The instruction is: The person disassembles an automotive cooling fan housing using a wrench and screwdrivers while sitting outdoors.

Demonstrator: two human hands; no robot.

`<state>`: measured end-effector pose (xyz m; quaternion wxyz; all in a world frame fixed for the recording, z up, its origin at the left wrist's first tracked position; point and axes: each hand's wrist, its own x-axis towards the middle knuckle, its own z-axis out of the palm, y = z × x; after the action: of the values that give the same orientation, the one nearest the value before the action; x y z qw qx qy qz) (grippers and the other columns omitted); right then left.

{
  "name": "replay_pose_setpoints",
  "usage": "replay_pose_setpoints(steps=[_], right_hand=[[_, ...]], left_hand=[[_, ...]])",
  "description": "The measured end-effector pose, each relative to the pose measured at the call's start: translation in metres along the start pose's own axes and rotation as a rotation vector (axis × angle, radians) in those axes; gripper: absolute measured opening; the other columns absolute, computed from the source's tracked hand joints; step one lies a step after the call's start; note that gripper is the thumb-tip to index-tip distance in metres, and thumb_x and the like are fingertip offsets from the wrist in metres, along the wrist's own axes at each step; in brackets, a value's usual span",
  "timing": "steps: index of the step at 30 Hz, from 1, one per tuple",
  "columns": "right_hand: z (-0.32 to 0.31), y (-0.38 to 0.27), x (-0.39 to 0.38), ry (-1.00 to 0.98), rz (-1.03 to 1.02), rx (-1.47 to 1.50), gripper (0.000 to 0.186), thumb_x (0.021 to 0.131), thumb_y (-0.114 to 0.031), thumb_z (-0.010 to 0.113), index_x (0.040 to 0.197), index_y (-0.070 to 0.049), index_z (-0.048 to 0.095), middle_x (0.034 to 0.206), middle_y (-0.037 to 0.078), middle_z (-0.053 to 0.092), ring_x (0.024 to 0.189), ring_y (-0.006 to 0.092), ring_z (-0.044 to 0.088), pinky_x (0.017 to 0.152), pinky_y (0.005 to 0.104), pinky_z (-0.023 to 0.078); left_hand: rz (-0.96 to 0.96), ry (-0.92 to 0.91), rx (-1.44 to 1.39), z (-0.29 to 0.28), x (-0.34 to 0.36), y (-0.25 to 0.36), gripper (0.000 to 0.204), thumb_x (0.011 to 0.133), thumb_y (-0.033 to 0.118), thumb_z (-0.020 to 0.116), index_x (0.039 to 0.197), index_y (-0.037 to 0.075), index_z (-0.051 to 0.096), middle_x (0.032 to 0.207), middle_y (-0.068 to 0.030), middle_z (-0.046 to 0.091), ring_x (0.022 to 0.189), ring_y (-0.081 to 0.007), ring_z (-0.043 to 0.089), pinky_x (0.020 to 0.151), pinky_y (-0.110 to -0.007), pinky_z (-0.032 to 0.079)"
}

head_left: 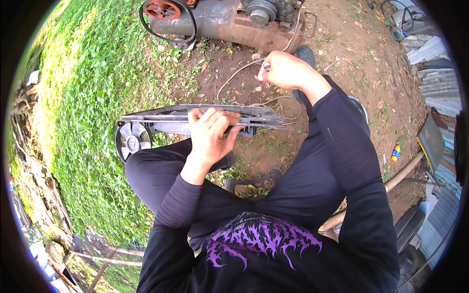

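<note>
Across my knees stands a black radiator fan shroud, seen nearly edge-on. At its left end is a grey-bladed fan. My left hand is closed round the shroud's upper edge near the middle, with fingers over the top and thumb on the near side. My right hand is raised beyond the shroud's right end, apart from it, and bent into a fist. A small dark metallic tip shows between its fingers; the rest of that thing is hidden.
A rusty air compressor tank with an orange pulley and a belt lies ahead. A thin cable runs from it toward the shroud. On the dirt at right are a wrench, a yellow bottle and corrugated metal sheets.
</note>
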<state>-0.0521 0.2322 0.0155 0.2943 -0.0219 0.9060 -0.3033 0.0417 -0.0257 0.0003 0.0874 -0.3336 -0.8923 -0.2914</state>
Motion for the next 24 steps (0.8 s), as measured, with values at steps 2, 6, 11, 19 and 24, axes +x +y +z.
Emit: replay_pose_setpoints(steps=[2, 6, 11, 19, 24], right_hand=[[-0.004, 0.008, 0.002, 0.11, -0.004, -0.153, 0.02, 0.09, -0.016, 0.068, 0.099, -0.001, 0.077, 0.091, 0.018, 0.076, 0.09, 0.0233, 0.074, 0.083, 0.0391, 0.056], [-0.012, -0.008, -0.007, 0.005, -0.016, -0.08, 0.027, 0.092, -0.028, 0.074, 0.104, -0.003, 0.078, 0.091, 0.016, 0.076, 0.086, 0.0234, 0.073, 0.083, 0.0374, 0.055], [-0.007, -0.026, -0.034, -0.246, -0.4, 0.17, 0.027, 0.093, -0.027, 0.075, 0.107, -0.004, 0.078, 0.094, 0.014, 0.077, 0.089, 0.0222, 0.072, 0.086, 0.0369, 0.055], [-0.007, -0.027, -0.052, -0.159, -0.359, 0.121, 0.035, 0.088, -0.032, 0.079, 0.11, -0.005, 0.078, 0.097, 0.012, 0.078, 0.092, 0.0228, 0.072, 0.084, 0.0367, 0.054], [0.027, -0.035, -0.062, -0.045, -0.301, -0.089, 0.021, 0.079, -0.011, 0.077, 0.098, -0.003, 0.077, 0.081, 0.022, 0.071, 0.079, 0.039, 0.072, 0.072, 0.0473, 0.055]], left_hand=[[0.009, -0.01, 0.009, 0.0, -0.001, 0.002, 0.028, 0.073, 0.013, 0.087, 0.085, 0.019, 0.063, 0.096, 0.0103, 0.075, 0.084, -0.0118, 0.065, 0.085, -0.036, 0.034], [0.002, -0.006, 0.013, 0.0, -0.001, 0.001, 0.027, 0.073, 0.015, 0.088, 0.087, 0.019, 0.065, 0.096, 0.0095, 0.075, 0.087, -0.013, 0.066, 0.086, -0.036, 0.035], [0.014, 0.033, 0.026, -0.001, 0.007, -0.009, 0.029, 0.074, 0.025, 0.087, 0.09, 0.016, 0.065, 0.097, 0.0065, 0.073, 0.089, -0.0158, 0.065, 0.084, -0.04, 0.037], [-0.123, -0.018, 0.031, -0.006, 0.014, -0.01, 0.028, 0.075, 0.023, 0.087, 0.089, 0.013, 0.066, 0.085, -0.0002, 0.069, 0.086, -0.0218, 0.066, 0.086, -0.041, 0.04], [-0.296, -0.646, -0.401, -0.052, 0.079, -0.025, 0.027, 0.081, 0.006, 0.08, 0.104, 0.003, 0.068, 0.095, -0.014, 0.074, 0.092, -0.024, 0.071, 0.082, -0.037, 0.054]])
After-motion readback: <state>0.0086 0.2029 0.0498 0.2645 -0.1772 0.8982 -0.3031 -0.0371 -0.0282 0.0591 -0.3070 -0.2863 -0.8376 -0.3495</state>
